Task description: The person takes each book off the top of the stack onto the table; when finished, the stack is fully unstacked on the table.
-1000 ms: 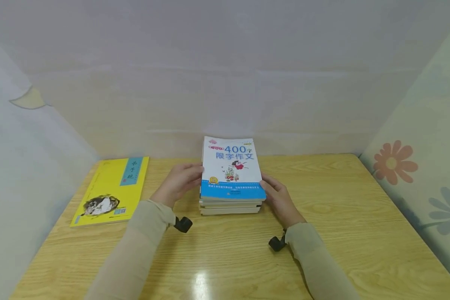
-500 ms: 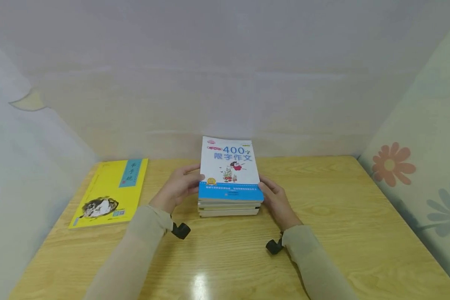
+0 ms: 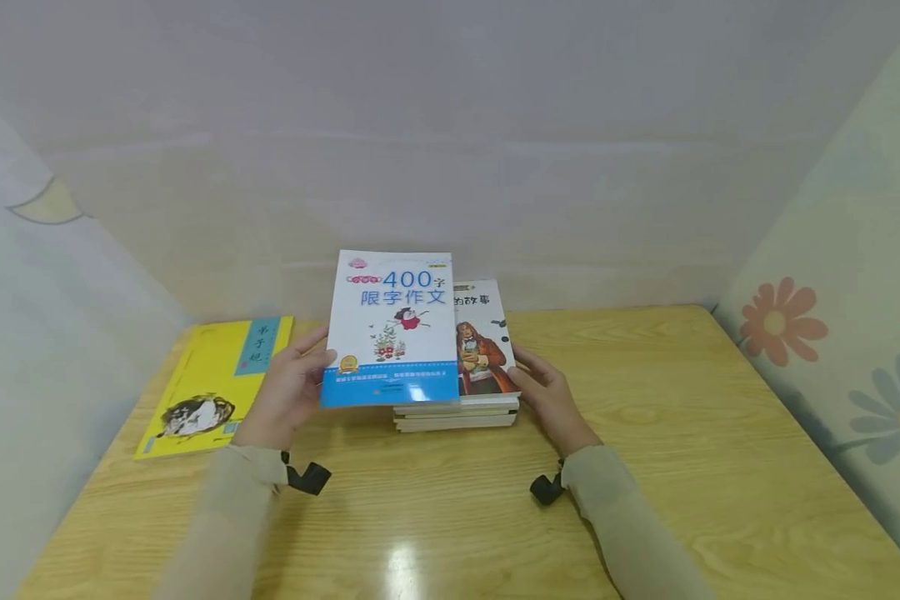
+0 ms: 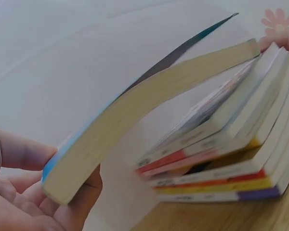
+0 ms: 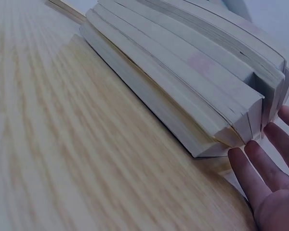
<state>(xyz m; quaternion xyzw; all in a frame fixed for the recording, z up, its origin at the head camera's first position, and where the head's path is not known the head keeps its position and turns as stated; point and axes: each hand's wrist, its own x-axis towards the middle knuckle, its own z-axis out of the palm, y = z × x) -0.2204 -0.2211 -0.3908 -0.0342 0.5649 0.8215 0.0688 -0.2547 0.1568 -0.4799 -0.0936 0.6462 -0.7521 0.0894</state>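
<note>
Book (image 3: 390, 333), white above a blue band, held raised, its right part over a stack of books (image 3: 480, 385) on a wooden table (image 3: 450, 533). The left hand (image 3: 287, 392) pinches its left edge; the right hand (image 3: 551, 396), fingers straight, touches the stack's right side. Lifting off seems underway; next calls for a firm pinch, clearing the stack.
</note>
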